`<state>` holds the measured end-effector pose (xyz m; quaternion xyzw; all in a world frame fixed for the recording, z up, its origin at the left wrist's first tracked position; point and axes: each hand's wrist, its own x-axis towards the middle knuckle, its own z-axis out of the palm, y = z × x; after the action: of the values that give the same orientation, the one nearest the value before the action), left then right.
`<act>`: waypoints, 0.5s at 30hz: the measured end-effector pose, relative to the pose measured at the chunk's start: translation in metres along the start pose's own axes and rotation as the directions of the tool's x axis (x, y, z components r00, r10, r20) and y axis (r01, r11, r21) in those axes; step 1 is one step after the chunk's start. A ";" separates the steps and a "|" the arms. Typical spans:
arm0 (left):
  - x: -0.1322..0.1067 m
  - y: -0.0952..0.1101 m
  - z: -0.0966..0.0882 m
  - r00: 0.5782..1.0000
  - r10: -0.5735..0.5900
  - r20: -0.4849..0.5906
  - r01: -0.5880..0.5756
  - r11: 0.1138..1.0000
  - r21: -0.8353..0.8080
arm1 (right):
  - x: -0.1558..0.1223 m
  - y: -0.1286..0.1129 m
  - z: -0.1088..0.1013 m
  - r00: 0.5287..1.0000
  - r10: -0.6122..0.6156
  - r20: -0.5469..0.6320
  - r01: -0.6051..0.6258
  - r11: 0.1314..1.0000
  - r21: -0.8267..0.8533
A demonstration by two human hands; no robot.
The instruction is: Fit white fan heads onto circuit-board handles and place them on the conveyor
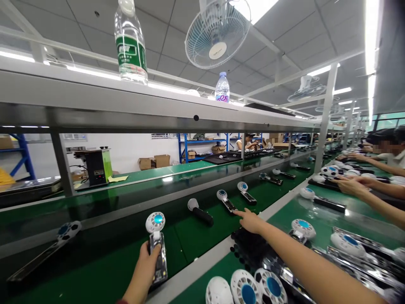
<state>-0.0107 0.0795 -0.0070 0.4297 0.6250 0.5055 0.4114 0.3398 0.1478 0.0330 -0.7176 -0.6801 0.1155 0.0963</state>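
In the head view, the left hand [146,264] is gripping a handheld fan [156,247] on the green conveyor belt [202,236]. The right hand [251,220] is reaching with fingers spread, holding nothing, toward another fan [225,200]. A black tray [253,249] on the bench [286,215] is holding white fan heads [245,289].

The left hand [144,270] covers the lower handle of the handheld fan [156,247], and its forearm runs off the bottom edge. Three fan heads [245,289] at the bottom edge are cut off. A co-worker's face is blurred. The far fans [329,171] along the worktop [281,219] are too small to tell apart.
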 end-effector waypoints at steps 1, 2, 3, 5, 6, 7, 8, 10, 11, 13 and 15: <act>0.018 -0.001 0.002 1.000 0.006 -0.013 -0.005 0.997 0.073 | 0.016 0.002 0.005 0.999 0.012 0.034 -0.011 1.000 -0.028; 0.033 -0.001 0.003 0.999 0.020 -0.026 -0.016 0.988 0.151 | 0.029 0.003 0.010 0.998 0.018 0.061 -0.015 0.998 -0.055; 0.047 -0.002 0.003 0.999 0.040 -0.038 -0.030 0.973 0.228 | 0.040 0.004 0.015 0.997 0.015 0.080 -0.009 0.997 -0.083; 0.066 -0.004 0.002 0.995 0.089 -0.051 -0.064 0.927 0.370 | 0.055 0.006 0.022 0.995 -0.011 0.096 0.024 0.990 -0.137; 0.070 -0.005 0.001 0.992 0.116 -0.048 -0.085 0.900 0.428 | 0.060 0.007 0.024 0.995 -0.033 0.095 0.048 0.986 -0.161; 0.072 -0.006 -0.001 0.989 0.140 -0.038 -0.106 0.875 0.473 | 0.063 0.008 0.025 0.995 -0.056 0.084 0.071 0.980 -0.183; 0.070 -0.006 -0.003 0.986 0.164 -0.027 -0.128 0.852 0.508 | 0.065 0.011 0.025 0.995 -0.079 0.066 0.091 0.975 -0.203; 0.058 -0.004 -0.006 0.976 0.216 -0.007 -0.177 0.816 0.551 | 0.063 0.016 0.022 0.993 -0.114 0.008 0.113 0.966 -0.234; 0.049 -0.003 -0.007 0.970 0.243 0.002 -0.203 0.802 0.561 | 0.060 0.018 0.019 0.992 -0.126 -0.026 0.116 0.962 -0.246; 0.028 0.001 -0.007 0.954 0.297 0.027 -0.260 0.782 0.567 | 0.050 0.021 0.014 0.986 -0.139 -0.087 0.111 0.957 -0.266; 0.006 0.005 -0.002 0.936 0.345 0.074 -0.326 0.767 0.552 | 0.038 0.022 0.011 0.983 -0.141 -0.120 0.102 0.954 -0.281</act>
<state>-0.0141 0.0853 -0.0020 0.6270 0.6641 0.3737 0.1616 0.3591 0.1848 0.0143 -0.6870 -0.7240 -0.0361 0.0501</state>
